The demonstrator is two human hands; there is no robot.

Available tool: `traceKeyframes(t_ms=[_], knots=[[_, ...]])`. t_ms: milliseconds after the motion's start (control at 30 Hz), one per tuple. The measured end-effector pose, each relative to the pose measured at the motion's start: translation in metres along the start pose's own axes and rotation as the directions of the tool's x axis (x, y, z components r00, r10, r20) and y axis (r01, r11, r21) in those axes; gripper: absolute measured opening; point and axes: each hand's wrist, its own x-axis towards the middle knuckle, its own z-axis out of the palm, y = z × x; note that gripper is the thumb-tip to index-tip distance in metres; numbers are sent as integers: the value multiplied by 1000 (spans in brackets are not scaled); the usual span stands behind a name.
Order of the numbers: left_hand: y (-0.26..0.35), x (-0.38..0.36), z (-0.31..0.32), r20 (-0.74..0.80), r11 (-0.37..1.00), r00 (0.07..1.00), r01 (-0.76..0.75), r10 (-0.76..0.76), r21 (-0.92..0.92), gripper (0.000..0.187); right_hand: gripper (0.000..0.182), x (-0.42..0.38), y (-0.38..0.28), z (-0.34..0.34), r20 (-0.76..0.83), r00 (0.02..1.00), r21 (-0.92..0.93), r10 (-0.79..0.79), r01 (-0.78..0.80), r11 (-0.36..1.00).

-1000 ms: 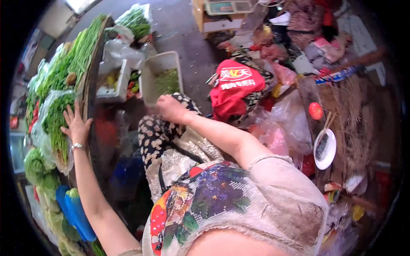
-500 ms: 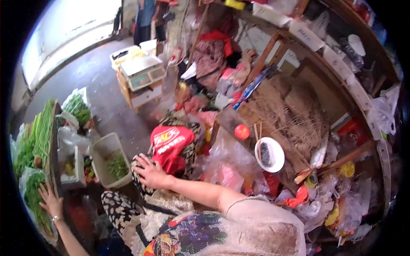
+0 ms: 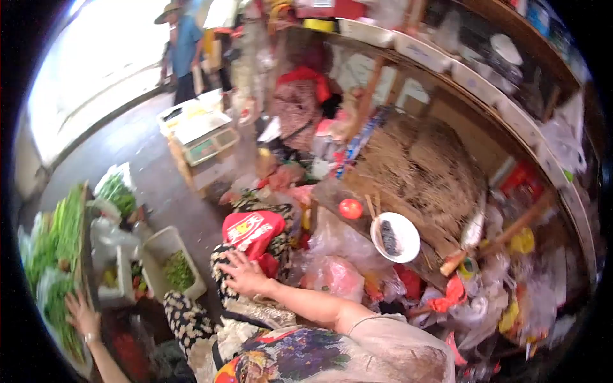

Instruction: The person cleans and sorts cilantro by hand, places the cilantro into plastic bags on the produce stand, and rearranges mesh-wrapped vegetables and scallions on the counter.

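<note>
My left hand [image 3: 81,314] lies with fingers spread at the edge of the vegetable stand [image 3: 86,255], against bagged leafy greens [image 3: 56,290]. Nothing is held in it. My right hand [image 3: 244,273] rests flat on my knee in black floral trousers [image 3: 184,314], fingers apart. Just beyond its fingers a red cloth or bag with pale lettering [image 3: 253,228] drapes over the leg. Between the stand and my legs stands a pale plastic bin [image 3: 153,265] holding chopped greens [image 3: 179,270].
To the right, a white bowl with dark contents [image 3: 396,237], chopsticks [image 3: 373,207] and a red round object [image 3: 350,209] sit on a wooden bench. A scale [image 3: 207,145] stands ahead. Plastic bags [image 3: 335,274] crowd the bench. A person in blue [image 3: 185,48] stands near the doorway.
The view has shifted upward, so more of the doorway and the person in a hat shows. Both hands keep their places on the stand and the knee.
</note>
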Motion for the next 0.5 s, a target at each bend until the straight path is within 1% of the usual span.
traceKeyframes(t_ms=[33,67,100,133,167,200,233,267,367,467,500], knots=[[-14,10,37,-154,999,987,-46,45,-2,110,56,1,-1,-5,72,997,13,-12,11,1000],[0,-8,4,-77,999,996,-41,40,-13,107,58,2,-1,-5,147,989,24,-27,24,999],[10,-20,-19,-14,998,1000,-25,26,53,104,57,8,0,7,107,992,-4,-62,63,998],[-1,-5,21,-84,998,995,-59,58,-9,103,57,10,4,17,99,993,-36,-58,62,997],[17,-27,-22,-47,1000,999,-22,22,5,103,56,10,3,18,87,993,-34,-78,81,996],[26,-35,-39,25,993,1000,7,-4,-117,102,56,11,3,18,72,993,-33,-88,91,995],[31,-40,-49,45,993,999,12,-7,-114,101,55,12,2,19,80,993,-38,-89,92,995],[36,-43,-54,66,996,998,25,-19,-91,101,55,13,1,20,84,993,-42,-85,89,995],[35,-42,-47,31,996,1000,4,-1,-94,102,55,25,3,34,126,987,-28,-96,101,995],[38,-43,-53,76,998,997,17,-12,-65,105,57,29,6,41,160,982,-16,-96,100,995],[37,-43,-51,67,998,998,12,-9,-58,105,57,31,7,43,160,982,-27,-103,109,994]])
